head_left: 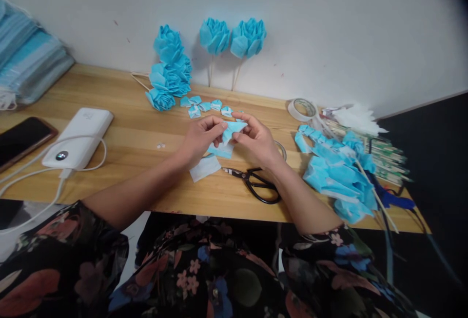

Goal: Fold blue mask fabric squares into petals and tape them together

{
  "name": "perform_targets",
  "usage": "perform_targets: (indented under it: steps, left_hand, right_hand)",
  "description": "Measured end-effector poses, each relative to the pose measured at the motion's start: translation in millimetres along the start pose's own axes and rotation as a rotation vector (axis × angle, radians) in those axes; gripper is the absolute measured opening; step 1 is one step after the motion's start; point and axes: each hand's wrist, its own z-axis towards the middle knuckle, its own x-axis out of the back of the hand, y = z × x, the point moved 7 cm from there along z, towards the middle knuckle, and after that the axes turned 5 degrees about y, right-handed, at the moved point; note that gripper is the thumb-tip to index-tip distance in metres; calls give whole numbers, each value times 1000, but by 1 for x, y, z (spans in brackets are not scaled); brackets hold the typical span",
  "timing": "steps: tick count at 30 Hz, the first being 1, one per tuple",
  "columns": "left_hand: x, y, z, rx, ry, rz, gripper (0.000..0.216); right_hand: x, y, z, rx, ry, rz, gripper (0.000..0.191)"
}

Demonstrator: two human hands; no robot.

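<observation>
A small folded piece of blue mask fabric (234,129) is pinched between my two hands above the middle of the table. My left hand (204,137) grips its left side with thumb and fingers. On its right side, my right hand (256,138) holds it between thumb and forefinger. Below my hands lie a flat whitish square (205,168) and a blue square (221,150), partly covered. Black-handled scissors (252,176) rest by my right wrist, blades pointing left. Several folded blue petals (200,106) sit in a row behind my hands.
Blue fabric roses on sticks (215,36) lean against the wall, with more roses (168,71) to their left. A white power bank (78,137) and phone (25,138) lie left. Blue scraps (336,176) and a tape roll (302,109) occupy the right. Stacked masks (31,54) stand far left.
</observation>
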Motion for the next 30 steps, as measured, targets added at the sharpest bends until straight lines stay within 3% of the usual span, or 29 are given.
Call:
perform_targets:
  steps: [13, 19, 25, 30]
  left_hand:
    - [-7, -9, 1, 135, -138, -171, 37]
    - [-14, -9, -4, 131, -235, -40, 31]
    - [-15, -5, -4, 81, -253, 122, 24]
    - [-9, 7, 2, 31, -223, 114, 35]
  right_hand:
    - [7, -3, 2, 10, -7, 63, 58]
    - [9, -1, 3, 19, 22, 49, 55]
    - [14, 1, 5, 23, 57, 80, 54]
    - [15, 2, 5, -12, 21, 82, 70]
